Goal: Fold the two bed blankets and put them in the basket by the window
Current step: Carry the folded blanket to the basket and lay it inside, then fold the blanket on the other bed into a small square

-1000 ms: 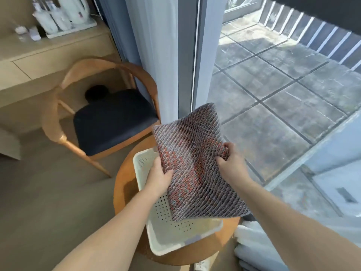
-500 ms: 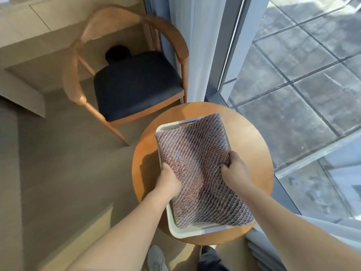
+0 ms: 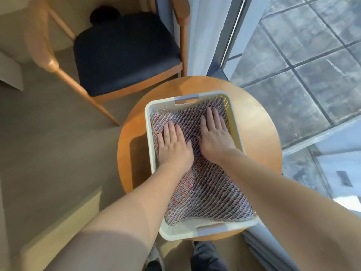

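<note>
A folded knitted blanket (image 3: 207, 194) in grey, red and blue tones lies inside the white perforated basket (image 3: 234, 122), filling most of it. The basket stands on a round wooden side table (image 3: 259, 122) by the window. My left hand (image 3: 172, 143) presses flat on the blanket's left part, fingers straight. My right hand (image 3: 214, 133) presses flat beside it, nearer the basket's far right corner. Only one blanket is visible.
A wooden armchair (image 3: 125, 53) with a dark blue seat stands behind the table to the left. A white curtain (image 3: 207, 36) and the glass window (image 3: 304, 61) run along the right. My shoes (image 3: 154, 261) show below the table on the beige floor.
The blanket went from being held up above the basket to lying inside it. Both hands let go of its edges and now lie flat on top.
</note>
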